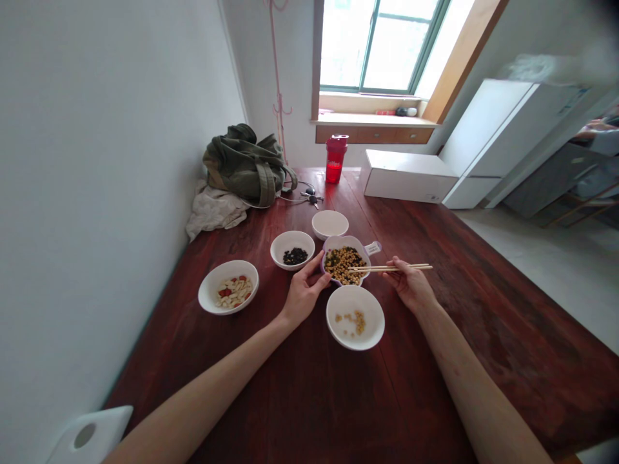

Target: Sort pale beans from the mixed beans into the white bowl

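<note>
My left hand grips the near left rim of a purple-edged bowl filled with mixed yellow and dark beans. My right hand is closed on a pair of wooden chopsticks, whose tips reach left over that bowl. Just in front sits a white bowl with a few yellow beans inside. A white bowl of black beans stands to the left, an empty white bowl behind, and a white bowl of pale and red pieces at the far left.
All stands on a dark red wooden table against a white wall. At the back lie a green bag, a crumpled cloth, keys with a cable, a red bottle and a white box.
</note>
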